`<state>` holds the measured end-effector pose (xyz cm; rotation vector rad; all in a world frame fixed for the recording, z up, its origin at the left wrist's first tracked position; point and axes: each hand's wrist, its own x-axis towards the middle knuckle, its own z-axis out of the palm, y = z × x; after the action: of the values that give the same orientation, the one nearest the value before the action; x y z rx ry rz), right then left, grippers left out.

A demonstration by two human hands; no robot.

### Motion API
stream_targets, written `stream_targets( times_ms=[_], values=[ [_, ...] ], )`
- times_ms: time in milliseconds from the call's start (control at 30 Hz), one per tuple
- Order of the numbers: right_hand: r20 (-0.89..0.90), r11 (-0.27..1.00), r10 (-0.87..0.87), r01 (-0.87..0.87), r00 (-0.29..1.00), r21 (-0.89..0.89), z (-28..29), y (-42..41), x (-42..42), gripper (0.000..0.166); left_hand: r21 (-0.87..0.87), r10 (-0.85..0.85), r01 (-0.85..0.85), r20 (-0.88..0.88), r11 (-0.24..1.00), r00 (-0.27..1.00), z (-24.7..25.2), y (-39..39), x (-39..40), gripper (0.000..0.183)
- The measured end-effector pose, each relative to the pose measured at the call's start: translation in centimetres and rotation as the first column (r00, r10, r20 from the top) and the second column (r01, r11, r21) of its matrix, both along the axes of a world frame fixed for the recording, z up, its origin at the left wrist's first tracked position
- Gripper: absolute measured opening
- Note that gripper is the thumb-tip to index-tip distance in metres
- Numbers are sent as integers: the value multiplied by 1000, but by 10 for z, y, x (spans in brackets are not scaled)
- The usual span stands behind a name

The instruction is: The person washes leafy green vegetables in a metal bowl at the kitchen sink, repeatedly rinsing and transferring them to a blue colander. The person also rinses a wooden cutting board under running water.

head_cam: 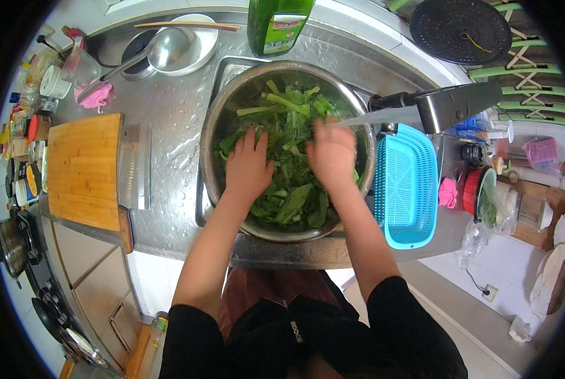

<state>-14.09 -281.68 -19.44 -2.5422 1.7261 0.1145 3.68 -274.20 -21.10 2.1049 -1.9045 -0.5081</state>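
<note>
A large stainless-steel basin (209,189) sits over the sink, with cut leafy greens (289,203) and pale green stalks inside it. My left hand (249,163) rests palm down on the greens at the basin's left side, fingers a little apart. On the right side, my right hand (333,154) is blurred by motion above the leaves. A stream of water (382,116) runs from the black faucet (453,106) towards that hand. Its fingertips are too blurred to show whether they grip any leaves.
Right of the basin stands a blue plastic basket (408,208). A wooden cutting board (86,173) and a wooden-handled knife (126,227) lie left. Behind are a green bottle (280,26), a white bowl (206,45), a metal ladle (171,49) and chopsticks (187,24).
</note>
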Motion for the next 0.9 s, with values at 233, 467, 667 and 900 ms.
stream_targets(
  times_ms=[233, 467, 667, 900],
  values=[
    [130, 981, 69, -91, 989, 172, -75, -1, 58, 73, -254, -27, 37, 41, 966, 999, 13, 65, 13, 36],
    [-58, 976, -158, 164, 986, 141, -78, -5, 49, 64, -390, -17, -60, -192, 919, 981, -2, 73, 21, 27],
    [-59, 975, 165, -154, 985, 161, -79, 9, 29, 59, -477, 12, -173, -323, 862, 946, -5, 81, 22, 25],
    [175, 993, 110, -101, 978, -58, -28, 18, 3, 39, -276, 31, -81, -183, 958, 983, 13, 136, -5, 31]
  ],
)
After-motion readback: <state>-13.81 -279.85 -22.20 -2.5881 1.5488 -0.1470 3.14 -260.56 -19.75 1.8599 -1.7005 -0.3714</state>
